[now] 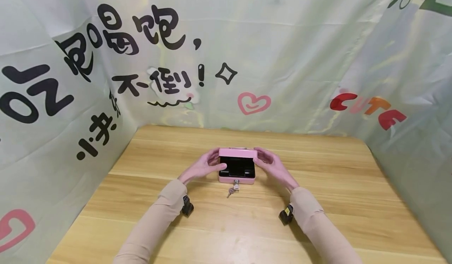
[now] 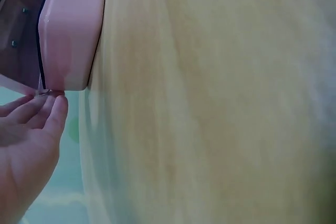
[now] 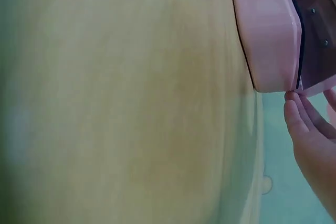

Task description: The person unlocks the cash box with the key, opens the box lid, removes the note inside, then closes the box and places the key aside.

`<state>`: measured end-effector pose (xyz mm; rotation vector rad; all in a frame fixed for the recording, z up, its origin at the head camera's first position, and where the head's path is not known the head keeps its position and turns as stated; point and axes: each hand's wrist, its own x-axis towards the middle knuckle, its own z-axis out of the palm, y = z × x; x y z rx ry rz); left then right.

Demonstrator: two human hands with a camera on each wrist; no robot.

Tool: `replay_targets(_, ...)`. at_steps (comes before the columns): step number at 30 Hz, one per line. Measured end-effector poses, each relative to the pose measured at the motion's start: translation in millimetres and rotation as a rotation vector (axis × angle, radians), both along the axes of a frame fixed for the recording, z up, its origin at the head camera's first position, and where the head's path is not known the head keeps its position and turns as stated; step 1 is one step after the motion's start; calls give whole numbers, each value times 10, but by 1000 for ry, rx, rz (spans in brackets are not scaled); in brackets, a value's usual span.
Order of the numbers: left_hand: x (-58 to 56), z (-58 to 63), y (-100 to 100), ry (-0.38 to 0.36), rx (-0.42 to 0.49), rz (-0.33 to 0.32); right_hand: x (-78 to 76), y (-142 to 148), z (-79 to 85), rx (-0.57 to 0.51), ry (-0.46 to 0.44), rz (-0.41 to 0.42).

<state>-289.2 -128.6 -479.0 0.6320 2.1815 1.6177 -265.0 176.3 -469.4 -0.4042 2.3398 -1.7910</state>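
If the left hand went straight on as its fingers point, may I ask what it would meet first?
Most likely the pink box: the left hand has its fingertips right at the edge where lid and base meet, though exact contact is hard to judge.

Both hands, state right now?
Left hand: open, fingertips touching the pink box.
Right hand: open, fingertips touching the pink box too.

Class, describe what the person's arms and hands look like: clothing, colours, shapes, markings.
The left sleeve and right sleeve are long, pale pinkish-beige, with broad cuff bands. Small black devices sit at the wrists: left device and right device, the latter showing yellow. The left hand and right hand are gloveless.
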Motion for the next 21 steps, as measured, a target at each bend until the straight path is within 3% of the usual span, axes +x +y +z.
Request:
replay_targets(7,40,-1,21,-12,26,-111,-82,-59,25,-58,-71,-92)
replay_targets(13,42,-8,29,-19,2,-127,-94,-98,31,-95,-79,-128)
replay_targets(21,39,-10,30,-6,-12,-131,-58,-102,-2,27,60,-220)
